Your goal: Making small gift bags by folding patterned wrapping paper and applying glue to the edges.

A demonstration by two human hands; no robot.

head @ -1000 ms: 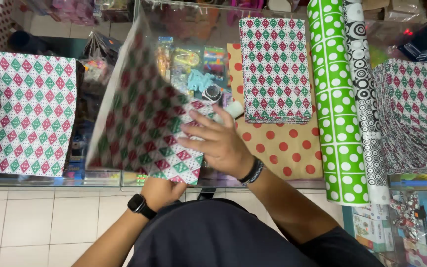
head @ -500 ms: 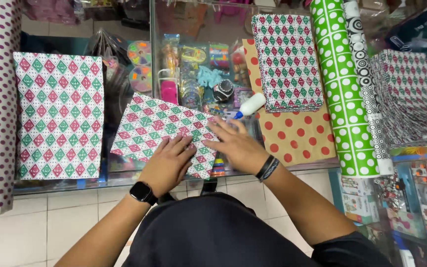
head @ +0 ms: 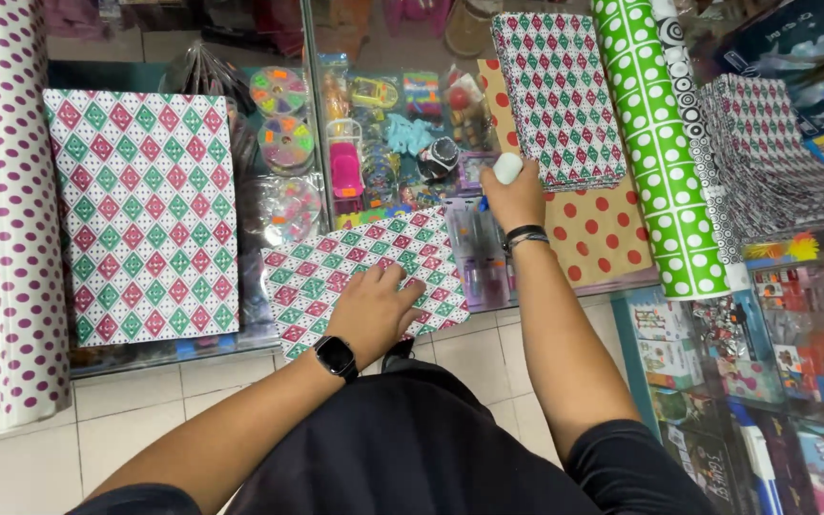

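Nearest to the camera, the left hand (head: 381,307) lies flat, fingers spread and holding nothing, on a small packet wrapped in diamond-pattern paper (head: 360,277); it seems to press the packet down so that it does not slide on the glass desk (head: 622,281); a dark watch (head: 336,357) sits on that wrist. The packet rests at the front edge of the desk, tilted a little, between a larger wrapped packet (head: 143,212) on the left and the right arm. A little farther, the right hand (head: 515,195) reaches forward, its grip closed around a white tube (head: 507,168) (perhaps a glue stick, I cannot tell for sure); it hovers just beside a stack of the same diamond paper (head: 555,95), which lies on a brown sheet with red dots (head: 595,234). To the right, a green dotted roll (head: 655,143) leans across the desk; at the far left stands a white roll with purple dots (head: 2,210). Under the glass, small colourful toys (head: 374,143) are displayed.
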